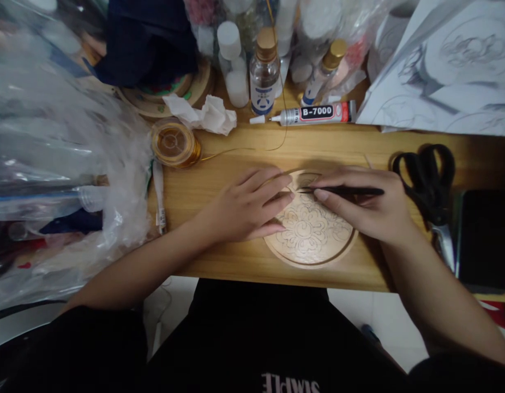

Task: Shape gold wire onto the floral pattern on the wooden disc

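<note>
Disc [310, 232] under flat L hand [246, 207], R hand [367, 210] pinching tool [342, 191].

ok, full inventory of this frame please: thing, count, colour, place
wooden disc: 1, pale, flower pattern, table front, under both hands
thin tool: 1, black, in right hand, tip over disc
wire spool: 1, gold, left of the disc
glue tube: 1, silver, B-7000 label, lying behind disc
bottles: 2, clear with gold caps, table back
white containers: several, back, count unclear
tissue: 1, white, crumpled, beside spool
scissors: 1, black handles, right
dark flat slab: 1, far right edge
drawings: sheets, grey on white, back right
plastic bags: clear, heap at left
table: 1, light wood
left hand: flat on disc's left edge
right hand: grips tool
</note>
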A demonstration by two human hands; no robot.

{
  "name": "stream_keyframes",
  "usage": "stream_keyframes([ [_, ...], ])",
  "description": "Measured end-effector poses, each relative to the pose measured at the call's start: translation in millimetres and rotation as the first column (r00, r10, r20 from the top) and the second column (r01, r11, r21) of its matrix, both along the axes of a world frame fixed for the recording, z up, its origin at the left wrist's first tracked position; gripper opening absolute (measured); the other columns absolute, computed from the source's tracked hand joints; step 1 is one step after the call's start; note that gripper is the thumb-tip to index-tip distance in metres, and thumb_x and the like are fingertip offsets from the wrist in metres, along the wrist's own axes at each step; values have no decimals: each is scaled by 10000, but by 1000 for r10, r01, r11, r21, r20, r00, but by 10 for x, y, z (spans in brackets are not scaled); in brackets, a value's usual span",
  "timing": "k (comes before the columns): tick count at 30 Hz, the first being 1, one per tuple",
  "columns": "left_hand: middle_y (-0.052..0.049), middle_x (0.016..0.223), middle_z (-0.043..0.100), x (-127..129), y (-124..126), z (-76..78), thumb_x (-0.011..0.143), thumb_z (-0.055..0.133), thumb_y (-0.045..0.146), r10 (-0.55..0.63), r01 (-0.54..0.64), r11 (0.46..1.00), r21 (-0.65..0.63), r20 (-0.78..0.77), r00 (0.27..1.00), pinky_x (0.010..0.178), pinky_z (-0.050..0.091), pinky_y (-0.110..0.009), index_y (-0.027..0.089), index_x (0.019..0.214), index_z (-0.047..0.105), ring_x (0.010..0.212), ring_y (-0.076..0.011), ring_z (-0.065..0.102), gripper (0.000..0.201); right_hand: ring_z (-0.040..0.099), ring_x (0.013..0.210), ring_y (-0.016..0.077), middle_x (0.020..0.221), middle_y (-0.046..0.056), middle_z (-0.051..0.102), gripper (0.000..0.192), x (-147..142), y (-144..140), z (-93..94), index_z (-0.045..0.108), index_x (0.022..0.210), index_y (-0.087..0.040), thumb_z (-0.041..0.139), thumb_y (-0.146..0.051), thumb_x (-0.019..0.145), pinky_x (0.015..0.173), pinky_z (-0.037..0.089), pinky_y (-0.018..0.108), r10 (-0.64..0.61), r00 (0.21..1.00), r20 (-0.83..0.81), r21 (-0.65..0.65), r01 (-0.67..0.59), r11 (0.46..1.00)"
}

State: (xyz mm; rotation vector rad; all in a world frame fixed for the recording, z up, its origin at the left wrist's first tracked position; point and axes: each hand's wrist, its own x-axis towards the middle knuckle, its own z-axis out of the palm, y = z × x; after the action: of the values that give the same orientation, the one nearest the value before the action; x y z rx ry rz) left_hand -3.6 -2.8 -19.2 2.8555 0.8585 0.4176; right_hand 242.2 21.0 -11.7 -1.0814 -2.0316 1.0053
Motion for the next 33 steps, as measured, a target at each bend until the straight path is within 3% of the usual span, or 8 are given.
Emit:
stream_keyframes([
  [8, -214, 1338, 539, -2, -1, 3, 951, 527, 413, 7, -6, 997, -76, 20, 1000, 1045, 437, -489, 65, 1205, 589, 1271, -350, 494, 436, 711, 897, 163, 995, 38, 752, 232, -18, -3, -41, 735, 1033, -235, 695, -170, 815, 784, 571, 288, 77, 996, -41, 9, -77, 997],
  [16, -214, 1306, 569, 2, 4, -35, 913, 584, 421, 3, -2, 1000, -15, 85, 996, 1011, 471, -493, 69, 1176, 624, 1225, -364, 530, 441, 715, 873, 161, 966, 33, 758, 190, -34, 5, -9, 735, 1009, -236, 679, -200, 831, 750, 580, 298, 87, 996, -23, 8, -86, 996],
  [33, -208, 1335, 560, 8, 0, 10, 951, 520, 400, 25, -22, 997, -76, 48, 999, 1018, 475, -509, 89, 1182, 614, 1261, -359, 519, 399, 715, 861, 154, 975, 32, 758, 193, -32, 21, 4, 738, 1015, -234, 673, -198, 837, 734, 573, 278, 113, 994, -15, 4, -113, 994],
])
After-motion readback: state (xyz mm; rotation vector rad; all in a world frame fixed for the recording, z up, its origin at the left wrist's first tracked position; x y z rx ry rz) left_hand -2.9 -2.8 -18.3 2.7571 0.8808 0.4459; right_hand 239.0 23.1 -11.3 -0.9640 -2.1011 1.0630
